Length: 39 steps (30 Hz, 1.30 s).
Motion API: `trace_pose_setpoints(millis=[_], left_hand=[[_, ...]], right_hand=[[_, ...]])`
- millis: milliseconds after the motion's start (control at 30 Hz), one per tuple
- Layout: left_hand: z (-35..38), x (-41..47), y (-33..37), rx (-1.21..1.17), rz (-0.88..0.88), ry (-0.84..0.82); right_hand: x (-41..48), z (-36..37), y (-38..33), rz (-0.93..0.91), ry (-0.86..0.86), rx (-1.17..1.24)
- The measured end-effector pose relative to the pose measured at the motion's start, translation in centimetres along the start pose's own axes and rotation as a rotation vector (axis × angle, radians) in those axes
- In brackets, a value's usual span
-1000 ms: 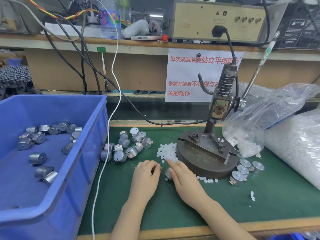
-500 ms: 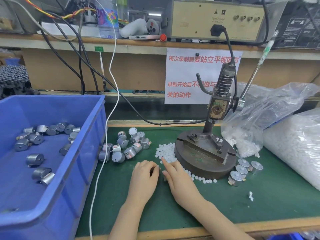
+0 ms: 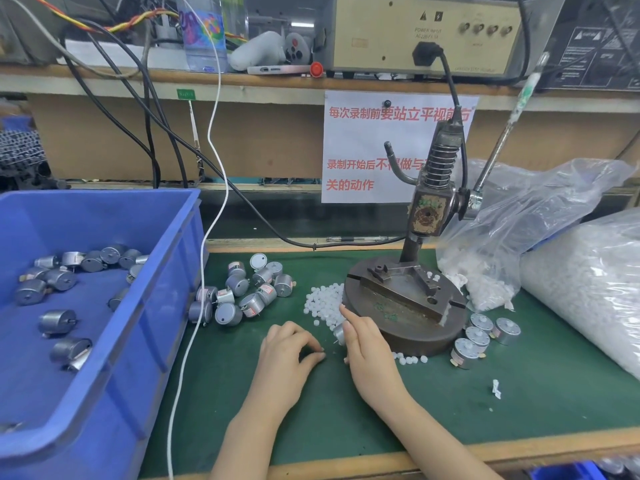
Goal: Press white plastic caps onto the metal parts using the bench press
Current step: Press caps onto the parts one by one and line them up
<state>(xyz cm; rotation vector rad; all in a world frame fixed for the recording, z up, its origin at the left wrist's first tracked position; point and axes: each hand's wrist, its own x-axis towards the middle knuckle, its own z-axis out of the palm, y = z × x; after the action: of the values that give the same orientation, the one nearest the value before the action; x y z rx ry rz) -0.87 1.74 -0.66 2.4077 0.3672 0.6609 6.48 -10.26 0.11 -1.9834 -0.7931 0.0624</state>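
One metal part [image 3: 340, 332] gripped in the right hand [image 3: 369, 346], just beside the white caps [image 3: 323, 303] at the bench press [image 3: 401, 308] base. Left hand [image 3: 287, 356] curls on the tabletop [image 3: 450, 410], fingertips [image 3: 320, 356] together; holding anything, can't tell

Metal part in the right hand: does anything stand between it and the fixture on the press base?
Nothing visible does. The metal part in the right hand sits beside the press base. The fixture on top is uncovered, and the loose white caps lie left of the base.

Green mat [image 3: 450, 403] bears bin [image 3: 149, 327], metal parts [image 3: 242, 292], white caps [image 3: 322, 303], bench press [image 3: 401, 313], perhaps cap-filled bags [image 3: 581, 289].
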Motion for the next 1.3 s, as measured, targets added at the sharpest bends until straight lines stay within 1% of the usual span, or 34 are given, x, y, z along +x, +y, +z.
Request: trace_pose_setpoints(millis=[267,367,467,567,733,1000,1133,1300], left_hand=[[0.1,0.0,-0.2,0.101,-0.008,0.023],[0.1,0.0,-0.2,0.079,-0.015,0.018],[0.3,0.0,-0.2,0.059,-0.017,-0.003],[0.4,0.1,-0.2,0.050,-0.027,0.000],[0.5,0.1,-0.4,0.079,-0.056,-0.007],[0.5,0.2,-0.3,0.078,-0.072,0.028],[0.4,0.2,-0.4,0.059,-0.074,0.046],[0.3,0.2,-0.4,-0.006,-0.102,0.094]], right_hand=[[-0.1,0.1,0.0,-0.018,-0.015,-0.032],[-0.3,0.1,-0.1,-0.034,-0.009,-0.033],[-0.4,0.0,-0.2,-0.051,-0.040,-0.071],[-0.6,0.2,-0.2,-0.110,-0.063,-0.122],[-0.7,0.5,-0.3,-0.159,-0.095,-0.170],[0.0,0.9,0.0,-0.122,-0.141,-0.213],[0.4,1.1,0.1,-0.062,-0.131,-0.192],[0.6,1.3,0.2,-0.072,-0.129,-0.216]])
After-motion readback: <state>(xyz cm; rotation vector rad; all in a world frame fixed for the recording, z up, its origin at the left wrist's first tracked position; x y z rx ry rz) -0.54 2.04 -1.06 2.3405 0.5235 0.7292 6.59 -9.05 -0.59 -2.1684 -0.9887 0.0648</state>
